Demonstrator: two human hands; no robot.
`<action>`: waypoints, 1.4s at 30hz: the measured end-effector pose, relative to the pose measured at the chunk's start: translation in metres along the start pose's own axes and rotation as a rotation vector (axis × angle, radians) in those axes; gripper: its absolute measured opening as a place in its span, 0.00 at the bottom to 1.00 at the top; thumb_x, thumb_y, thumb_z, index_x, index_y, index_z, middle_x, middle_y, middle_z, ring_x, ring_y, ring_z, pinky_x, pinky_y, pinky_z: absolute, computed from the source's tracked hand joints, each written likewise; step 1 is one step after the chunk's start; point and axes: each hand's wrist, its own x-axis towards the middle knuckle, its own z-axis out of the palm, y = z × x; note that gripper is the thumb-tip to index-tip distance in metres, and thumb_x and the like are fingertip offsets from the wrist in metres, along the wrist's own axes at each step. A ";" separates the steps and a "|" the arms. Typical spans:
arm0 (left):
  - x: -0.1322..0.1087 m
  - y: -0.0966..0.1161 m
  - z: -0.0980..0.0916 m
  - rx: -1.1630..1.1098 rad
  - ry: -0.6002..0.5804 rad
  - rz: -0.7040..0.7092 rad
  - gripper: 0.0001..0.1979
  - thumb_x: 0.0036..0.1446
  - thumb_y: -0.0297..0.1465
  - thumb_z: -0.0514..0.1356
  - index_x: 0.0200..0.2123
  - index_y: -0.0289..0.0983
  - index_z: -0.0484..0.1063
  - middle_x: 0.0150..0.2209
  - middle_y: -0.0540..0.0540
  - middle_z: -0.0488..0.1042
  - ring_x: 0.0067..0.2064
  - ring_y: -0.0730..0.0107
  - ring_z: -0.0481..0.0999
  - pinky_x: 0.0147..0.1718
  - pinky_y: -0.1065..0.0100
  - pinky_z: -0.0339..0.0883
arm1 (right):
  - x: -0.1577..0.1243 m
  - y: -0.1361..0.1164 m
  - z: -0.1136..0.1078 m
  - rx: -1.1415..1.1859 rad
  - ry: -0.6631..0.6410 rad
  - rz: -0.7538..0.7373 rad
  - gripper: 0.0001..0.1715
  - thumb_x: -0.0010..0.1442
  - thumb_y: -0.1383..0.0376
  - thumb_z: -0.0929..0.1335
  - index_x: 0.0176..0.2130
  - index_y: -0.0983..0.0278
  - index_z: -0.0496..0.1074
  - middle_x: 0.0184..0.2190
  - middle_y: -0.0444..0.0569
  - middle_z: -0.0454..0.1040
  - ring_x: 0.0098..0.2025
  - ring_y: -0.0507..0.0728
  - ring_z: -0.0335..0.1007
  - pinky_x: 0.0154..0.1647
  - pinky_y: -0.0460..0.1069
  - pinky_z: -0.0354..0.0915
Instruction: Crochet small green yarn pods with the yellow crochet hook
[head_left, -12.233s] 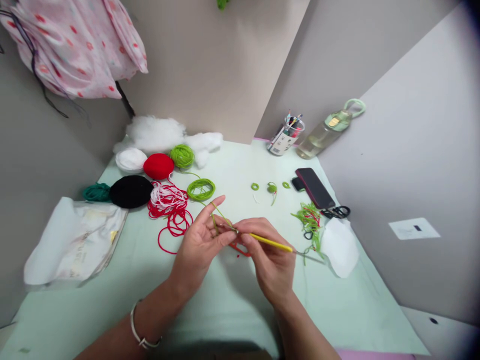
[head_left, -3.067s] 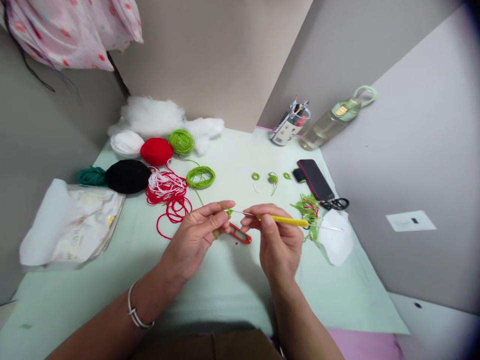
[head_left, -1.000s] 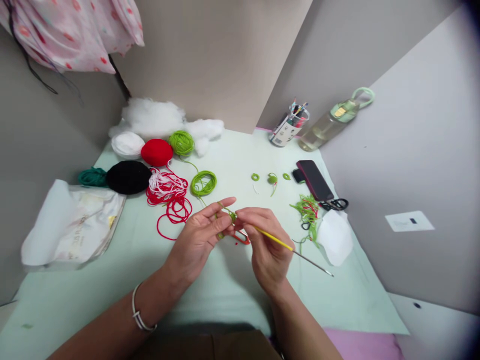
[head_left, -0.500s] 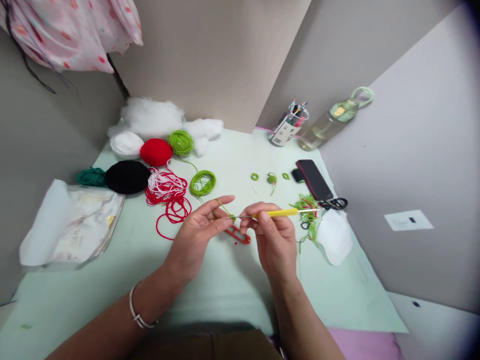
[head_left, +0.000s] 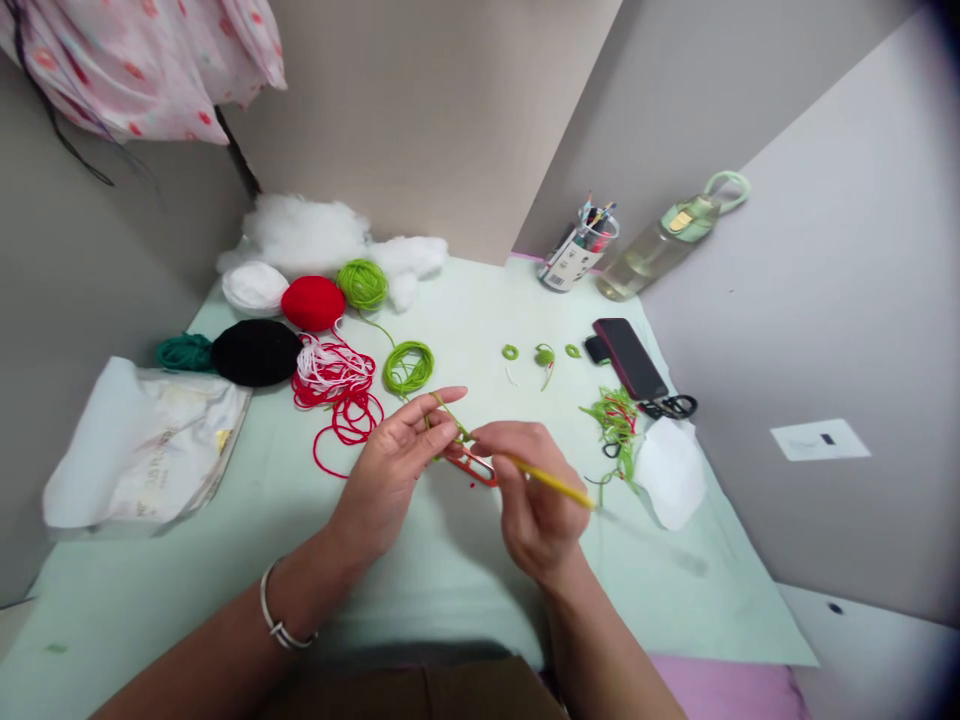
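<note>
Green yarn [head_left: 444, 408] loops over the raised index finger of my left hand [head_left: 390, 470], whose thumb and other fingers pinch a small green stitched piece. My right hand [head_left: 540, 500] grips a crochet hook [head_left: 547, 482] by its yellow handle, its fingertips close against the green piece. The hook's tip is hidden by the fingers. Beneath both hands lies a red-orange flat tool [head_left: 474, 466] on the table. A coil of green yarn [head_left: 409, 367] rests just beyond my left hand, joined to a green yarn ball [head_left: 362, 285].
Several yarn balls, including a red one [head_left: 313, 303] and a black one [head_left: 255, 352], sit left near white stuffing [head_left: 307, 232]. Small green crocheted pieces [head_left: 544, 355] lie behind my hands. At right are a phone [head_left: 630, 358], scissors [head_left: 669, 406], yarn scraps [head_left: 613, 415] and a bottle [head_left: 660, 245].
My right hand has turned, so the hook's handle now slants down to the right instead of lying nearly level. My left hand has barely moved.
</note>
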 end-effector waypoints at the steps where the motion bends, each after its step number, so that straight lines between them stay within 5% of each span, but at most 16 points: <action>1: 0.001 -0.001 -0.001 0.004 0.015 0.017 0.16 0.58 0.31 0.73 0.50 0.39 0.84 0.31 0.53 0.74 0.35 0.72 0.76 0.41 0.68 0.71 | -0.002 0.000 0.000 -0.076 -0.038 -0.079 0.16 0.72 0.70 0.66 0.54 0.57 0.78 0.44 0.53 0.84 0.43 0.58 0.84 0.41 0.53 0.80; 8: 0.000 -0.005 -0.004 0.050 0.005 0.077 0.19 0.59 0.30 0.73 0.54 0.44 0.83 0.32 0.54 0.75 0.36 0.74 0.73 0.42 0.71 0.68 | -0.014 0.013 0.002 -0.274 -0.041 -0.197 0.30 0.69 0.73 0.70 0.64 0.51 0.74 0.49 0.53 0.83 0.47 0.59 0.83 0.42 0.51 0.82; 12: 0.000 -0.002 -0.004 -0.122 -0.131 -0.127 0.23 0.59 0.30 0.73 0.57 0.41 0.81 0.33 0.52 0.76 0.35 0.72 0.74 0.42 0.70 0.70 | -0.013 0.011 0.003 -0.234 -0.031 -0.166 0.28 0.70 0.73 0.69 0.61 0.47 0.78 0.47 0.50 0.82 0.46 0.58 0.83 0.42 0.51 0.81; 16: 0.004 0.001 -0.007 -0.255 -0.171 -0.229 0.20 0.58 0.28 0.73 0.54 0.35 0.83 0.31 0.50 0.75 0.32 0.75 0.72 0.37 0.73 0.70 | -0.003 0.004 0.002 0.072 0.085 0.021 0.17 0.72 0.70 0.68 0.54 0.54 0.81 0.42 0.51 0.82 0.41 0.58 0.82 0.40 0.53 0.81; 21: 0.001 0.000 -0.004 -0.150 -0.115 -0.087 0.15 0.58 0.27 0.72 0.50 0.38 0.85 0.31 0.52 0.75 0.34 0.74 0.75 0.40 0.72 0.71 | 0.005 0.006 0.002 0.493 0.100 0.330 0.11 0.74 0.61 0.68 0.44 0.58 0.81 0.37 0.48 0.80 0.35 0.56 0.81 0.35 0.52 0.80; 25: -0.005 -0.004 0.001 0.000 -0.155 -0.028 0.17 0.59 0.29 0.72 0.51 0.44 0.85 0.35 0.51 0.78 0.40 0.69 0.78 0.47 0.68 0.72 | 0.007 0.007 0.006 0.413 0.095 0.270 0.09 0.72 0.62 0.71 0.45 0.57 0.84 0.41 0.50 0.84 0.45 0.58 0.81 0.43 0.52 0.79; 29: -0.005 -0.003 0.000 0.019 -0.111 -0.014 0.13 0.60 0.31 0.71 0.49 0.43 0.86 0.36 0.50 0.80 0.42 0.67 0.79 0.49 0.67 0.71 | 0.007 0.005 0.007 0.326 0.086 0.231 0.11 0.73 0.64 0.69 0.46 0.55 0.84 0.40 0.49 0.85 0.42 0.58 0.83 0.38 0.52 0.80; 35: 0.001 -0.004 0.000 -0.112 -0.058 -0.096 0.22 0.53 0.32 0.77 0.52 0.40 0.85 0.32 0.51 0.81 0.37 0.71 0.79 0.45 0.69 0.72 | -0.007 0.007 0.008 -0.088 -0.028 -0.100 0.27 0.69 0.74 0.71 0.61 0.51 0.78 0.54 0.53 0.83 0.53 0.60 0.81 0.49 0.55 0.81; 42: 0.002 0.002 0.000 -0.158 -0.041 -0.125 0.21 0.50 0.31 0.79 0.48 0.38 0.86 0.30 0.52 0.80 0.33 0.75 0.79 0.40 0.72 0.76 | -0.002 0.004 0.009 0.214 0.134 0.079 0.19 0.72 0.72 0.69 0.53 0.53 0.82 0.44 0.49 0.84 0.45 0.58 0.83 0.40 0.52 0.81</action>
